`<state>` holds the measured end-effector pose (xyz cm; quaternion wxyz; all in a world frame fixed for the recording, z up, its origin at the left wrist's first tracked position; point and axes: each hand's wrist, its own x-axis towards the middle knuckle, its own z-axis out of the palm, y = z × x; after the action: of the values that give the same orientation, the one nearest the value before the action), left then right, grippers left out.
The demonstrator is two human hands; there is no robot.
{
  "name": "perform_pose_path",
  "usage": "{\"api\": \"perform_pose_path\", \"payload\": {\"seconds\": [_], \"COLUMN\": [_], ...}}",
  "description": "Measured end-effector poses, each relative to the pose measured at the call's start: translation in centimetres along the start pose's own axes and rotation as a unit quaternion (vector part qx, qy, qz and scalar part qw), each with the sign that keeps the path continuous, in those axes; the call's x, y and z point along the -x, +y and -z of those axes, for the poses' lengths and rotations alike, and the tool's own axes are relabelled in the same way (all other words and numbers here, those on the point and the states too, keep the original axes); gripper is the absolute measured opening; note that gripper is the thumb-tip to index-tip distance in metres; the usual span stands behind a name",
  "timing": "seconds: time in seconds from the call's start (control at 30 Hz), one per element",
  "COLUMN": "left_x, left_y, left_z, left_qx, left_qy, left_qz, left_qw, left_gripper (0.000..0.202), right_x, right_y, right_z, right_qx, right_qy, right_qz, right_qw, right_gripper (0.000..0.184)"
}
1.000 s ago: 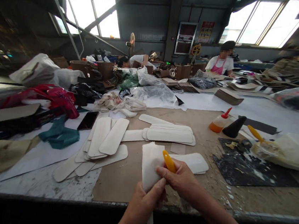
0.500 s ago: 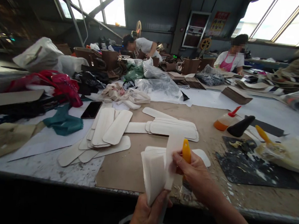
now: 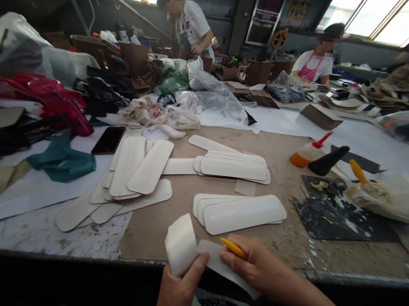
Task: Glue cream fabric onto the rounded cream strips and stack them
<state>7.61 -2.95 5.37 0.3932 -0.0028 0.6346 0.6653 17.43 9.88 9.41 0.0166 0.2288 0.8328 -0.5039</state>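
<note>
My left hand [image 3: 180, 289] is closed around a bent stack of thin cream strips [image 3: 181, 243], low at the table's front edge. My right hand [image 3: 260, 266] is closed on a brush [image 3: 234, 247] with a yellow handle; its bristles are hidden. One pale strip [image 3: 215, 255] stretches from my left thumb to beneath my right hand. Just beyond my hands lies a fanned pile of white round-ended pieces [image 3: 245, 215]. Behind it is a second pile of such pieces [image 3: 234, 168], and more overlap at the left [image 3: 128, 167].
To the right stand a glue bottle [image 3: 301, 156] with a red nozzle and a dark cone-shaped object [image 3: 328, 161]. A second yellow-handled brush [image 3: 359, 172] rests by a smeared black mat [image 3: 343, 223]. A phone [image 3: 108, 140] lies left. Two people work across the table.
The strip held upright at my right hand is now lower and slanting. Both hands have come down, and the brush handle has tipped sideways. Across the table, the left person has straightened up.
</note>
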Motion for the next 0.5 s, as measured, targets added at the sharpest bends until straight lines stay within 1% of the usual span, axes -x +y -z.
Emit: {"api": "perform_pose_path", "payload": {"seconds": [0.07,0.13,0.17,0.2,0.23,0.27,0.3,0.33,0.37,0.4,0.43,0.5], "left_x": [-0.3,-1.0,-1.6,-2.1,-2.7,-3.3,-3.8,-4.3,-4.8,-5.2,-5.5,-6.0], "left_y": [-0.7,-1.5,-1.8,-2.0,-2.0,-1.9,-1.6,-1.4,-1.2,-1.0,-1.0,-1.1], "left_z": [0.1,0.8,1.3,1.8,2.2,2.6,2.9,3.1,3.1,3.0,2.8,2.4], "left_qx": [-0.048,-0.114,-0.158,-0.211,-0.268,-0.324,-0.372,-0.414,-0.441,-0.459,-0.467,-0.465], "left_qy": [-0.014,-0.038,-0.055,-0.081,-0.115,-0.15,-0.185,-0.216,-0.233,-0.234,-0.223,-0.195], "left_qz": [-0.023,-0.075,-0.126,-0.205,-0.307,-0.413,-0.503,-0.562,-0.597,-0.612,-0.618,-0.632], "left_qw": [0.999,0.99,0.978,0.952,0.906,0.838,0.758,0.683,0.629,0.601,0.592,0.588], "left_gripper": [0.046,0.041,0.036,0.03,0.022,0.016,0.016,0.019,0.022,0.024,0.026,0.031], "right_x": [-0.6,-1.5,-2.0,-2.6,-3.3,-3.9,-4.6,-5.2,-5.7,-6.2,-6.6,-7.3], "right_y": [0.6,1.2,1.5,1.7,1.8,1.9,2.0,2.0,2.0,2.1,2.1,2.1], "right_z": [0.5,1.6,2.2,2.8,3.3,3.8,4.1,4.4,4.6,4.8,5.0,5.2], "right_qx": [-0.02,0.001,0.029,0.065,0.101,0.134,0.161,0.183,0.198,0.21,0.22,0.235], "right_qy": [0.008,0.015,0.024,0.033,0.041,0.044,0.041,0.036,0.025,0.013,0.001,-0.027], "right_qz": [-0.015,-0.034,-0.041,-0.047,-0.052,-0.056,-0.061,-0.065,-0.068,-0.073,-0.082,-0.103], "right_qw": [1.0,0.999,0.998,0.996,0.993,0.988,0.984,0.98,0.978,0.975,0.972,0.966], "right_gripper": [0.027,0.029,0.029,0.028,0.026,0.025,0.024,0.023,0.023,0.022,0.021,0.02]}}
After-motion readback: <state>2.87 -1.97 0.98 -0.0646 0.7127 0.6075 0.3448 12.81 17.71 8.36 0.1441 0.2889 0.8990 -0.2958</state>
